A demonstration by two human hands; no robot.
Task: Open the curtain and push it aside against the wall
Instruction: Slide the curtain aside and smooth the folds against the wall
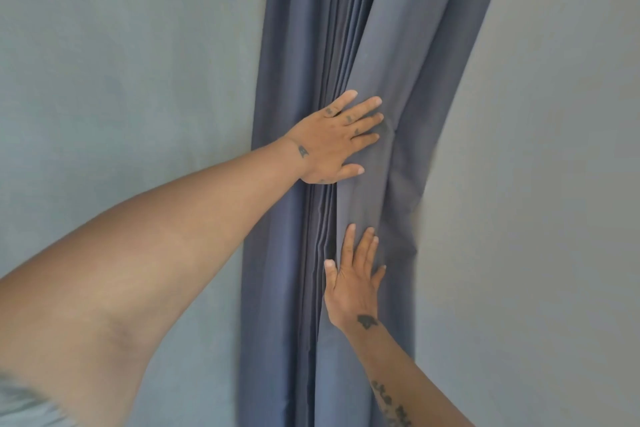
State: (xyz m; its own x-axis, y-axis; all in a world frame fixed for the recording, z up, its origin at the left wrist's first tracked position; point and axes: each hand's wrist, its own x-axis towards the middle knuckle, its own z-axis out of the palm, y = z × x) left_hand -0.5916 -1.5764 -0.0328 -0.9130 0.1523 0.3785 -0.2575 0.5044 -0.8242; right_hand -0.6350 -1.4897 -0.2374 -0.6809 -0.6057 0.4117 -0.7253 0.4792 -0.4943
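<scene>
Pressing one curtain (346, 45) (gathered), two flat hands: left hand (334, 142), right hand (353, 282)

**Plain walls, soft even light**

A pale blue-grey wall (121, 80) fills the left half of the view, its paint slightly mottled, with faint cloudy patches. On the right stands a second flat surface (554, 184) in a cooler, greyer tone, smooth and unmarked; whether it is wall or something else cannot be told. Light is soft and diffuse, with only a dim shadow along the right surface's inner edge. No floor, furniture or window shows.
</scene>
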